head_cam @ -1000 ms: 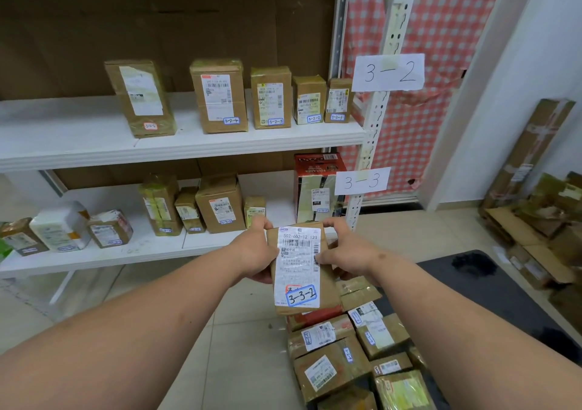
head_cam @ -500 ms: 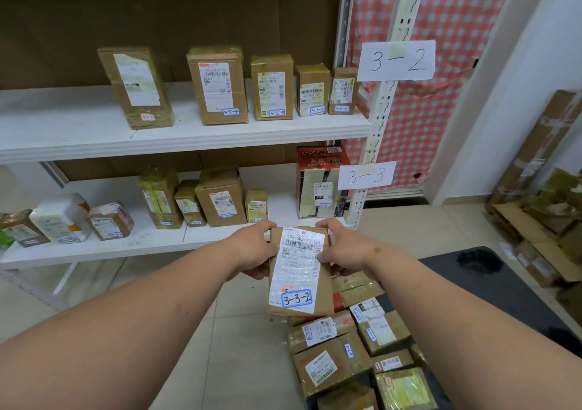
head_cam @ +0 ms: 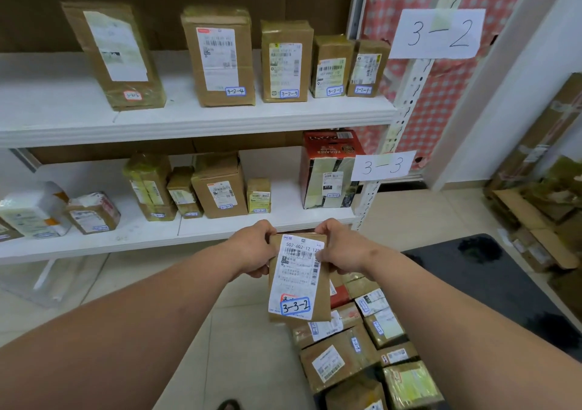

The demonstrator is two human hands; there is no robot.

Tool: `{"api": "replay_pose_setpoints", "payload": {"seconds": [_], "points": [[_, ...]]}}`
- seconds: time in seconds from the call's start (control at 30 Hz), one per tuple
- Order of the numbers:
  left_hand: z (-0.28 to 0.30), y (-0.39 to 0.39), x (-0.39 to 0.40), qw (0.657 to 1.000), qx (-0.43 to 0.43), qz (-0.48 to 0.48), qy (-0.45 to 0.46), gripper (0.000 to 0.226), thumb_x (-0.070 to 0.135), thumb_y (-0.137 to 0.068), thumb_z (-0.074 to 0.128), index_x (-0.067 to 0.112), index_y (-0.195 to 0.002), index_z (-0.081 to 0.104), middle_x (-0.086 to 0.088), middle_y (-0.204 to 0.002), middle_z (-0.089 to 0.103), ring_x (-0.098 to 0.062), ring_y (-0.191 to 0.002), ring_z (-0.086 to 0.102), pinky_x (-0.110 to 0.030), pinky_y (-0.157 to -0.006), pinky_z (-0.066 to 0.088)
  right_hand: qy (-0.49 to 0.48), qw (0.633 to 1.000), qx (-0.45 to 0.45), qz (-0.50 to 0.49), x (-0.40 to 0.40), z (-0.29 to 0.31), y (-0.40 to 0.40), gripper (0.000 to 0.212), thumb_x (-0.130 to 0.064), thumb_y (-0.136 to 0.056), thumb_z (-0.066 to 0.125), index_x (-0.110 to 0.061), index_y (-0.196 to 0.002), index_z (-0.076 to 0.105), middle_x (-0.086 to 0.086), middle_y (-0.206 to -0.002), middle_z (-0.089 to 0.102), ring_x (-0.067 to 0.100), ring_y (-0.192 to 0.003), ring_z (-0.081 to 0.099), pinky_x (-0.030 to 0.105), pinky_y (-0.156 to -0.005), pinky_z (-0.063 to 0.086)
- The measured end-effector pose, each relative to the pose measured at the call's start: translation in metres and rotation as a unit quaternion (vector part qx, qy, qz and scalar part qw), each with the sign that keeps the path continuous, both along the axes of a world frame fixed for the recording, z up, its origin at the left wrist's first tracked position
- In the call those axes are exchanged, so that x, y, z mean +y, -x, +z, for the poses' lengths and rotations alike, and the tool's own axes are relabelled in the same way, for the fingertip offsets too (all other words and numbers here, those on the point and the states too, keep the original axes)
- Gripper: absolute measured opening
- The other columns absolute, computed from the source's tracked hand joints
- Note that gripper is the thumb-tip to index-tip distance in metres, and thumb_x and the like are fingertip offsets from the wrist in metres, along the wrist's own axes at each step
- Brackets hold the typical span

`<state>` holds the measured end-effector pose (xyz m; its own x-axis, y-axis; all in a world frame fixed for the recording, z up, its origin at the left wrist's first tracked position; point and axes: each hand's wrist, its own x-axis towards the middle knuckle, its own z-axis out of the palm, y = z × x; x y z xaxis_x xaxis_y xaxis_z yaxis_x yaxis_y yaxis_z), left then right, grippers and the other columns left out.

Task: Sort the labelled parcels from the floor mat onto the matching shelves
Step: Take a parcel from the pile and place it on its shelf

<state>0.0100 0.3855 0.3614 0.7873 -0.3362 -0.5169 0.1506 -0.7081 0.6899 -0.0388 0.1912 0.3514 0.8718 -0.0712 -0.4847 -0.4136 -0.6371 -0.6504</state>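
White shelving (head_cam: 195, 120) marked 3-2 and 3-3 fills the background; before its lower shelf, left hand (head_cam: 252, 252) and right hand (head_cam: 341, 247) grip the parcel (head_cam: 299, 279) labelled 3-3-2.

Two bare forearms, no sleeves, left hand (head_cam: 252, 252) and right hand (head_cam: 341, 249) without gloves, rings or watch

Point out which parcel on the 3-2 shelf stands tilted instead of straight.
The leftmost parcel, the tall one with the red-edged sticker, apart from the row. It leans left, while the four blue-stickered parcels stand upright, side by side.
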Motion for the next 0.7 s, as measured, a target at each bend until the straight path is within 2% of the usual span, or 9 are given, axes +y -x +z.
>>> {"api": "replay_pose_setpoints", "payload": {"seconds": [0.1,0.17,0.3,0.43,0.57,0.7], "points": [[-0.012,-0.031,0.01,1.0,0.0,-0.005,0.002,0.018,0.018,-0.099,0.054,0.022,-0.116,0.05,-0.014,-0.104,0.071,-0.024,-0.075,0.064,-0.034,-0.067,0.054,0.015,1.0,-0.01,0.002,0.008,-0.007,-0.027,0.036,-0.01,-0.094,0.059,-0.023,-0.122,0.041,-0.001,-0.09,0.06,0.01,-0.066,0.053,0.014,-0.043,0.039],[-0.019,-0.051,0.016,1.0,-0.002,-0.008,-0.004,0.022,0.018,-0.096,0.059,0.023,-0.116,0.051,-0.012,-0.101,0.071,-0.023,-0.075,0.066,-0.035,-0.069,0.056,0.021,1.0,-0.017,-0.004,0.015,-0.013,-0.045,0.033,-0.009,-0.094,0.06,-0.023,-0.119,0.044,0.0,-0.095,0.062,0.007,-0.066,0.053,0.011,-0.042,0.037],[-0.034,-0.089,0.027,1.0,-0.003,-0.022,-0.014,0.028,0.016,-0.095,0.061,0.022,-0.12,0.051,-0.011,-0.1,0.07,-0.024,-0.079,0.067,-0.041,-0.076,0.059,0.025,0.999,-0.02,-0.031,0.029,-0.031,-0.08,0.025,-0.011,-0.094,0.058,-0.027,-0.11,0.048,0.004,-0.108,0.066,0.019,-0.084,0.063,0.023,-0.06,0.044],[-0.05,-0.117,0.034,0.998,-0.015,-0.049,-0.03,0.026,0.02,-0.098,0.059,0.024,-0.121,0.048,-0.01,-0.101,0.069,-0.028,-0.089,0.07,-0.044,-0.079,0.058,0.028,0.997,-0.021,-0.063,0.038,-0.049,-0.106,0.014,-0.015,-0.095,0.054,-0.026,-0.105,0.056,0.003,-0.106,0.067,0.025,-0.096,0.064,0.037,-0.076,0.051],[-0.067,-0.137,0.034,0.994,-0.049,-0.084,-0.052,0.028,0.027,-0.099,0.053,0.023,-0.126,0.048,-0.01,-0.111,0.069,-0.03,-0.097,0.067,-0.048,-0.086,0.057,0.018,0.996,-0.02,-0.089,0.042,-0.063,-0.123,0.013,-0.015,-0.096,0.053,-0.021,-0.106,0.057,0.006,-0.105,0.067,0.021,-0.087,0.059,0.031,-0.073,0.047],[-0.079,-0.153,0.027,0.992,-0.049,-0.098,-0.057,0.034,0.025,-0.1,0.052,0.022,-0.133,0.044,-0.01,-0.117,0.065,-0.03,-0.1,0.065,-0.046,-0.083,0.058,0.015,0.993,-0.026,-0.118,0.038,-0.077,-0.136,0.011,-0.015,-0.095,0.051,-0.023,-0.099,0.058,0.005,-0.104,0.069,0.021,-0.085,0.06,0.034,-0.075,0.051]]}}
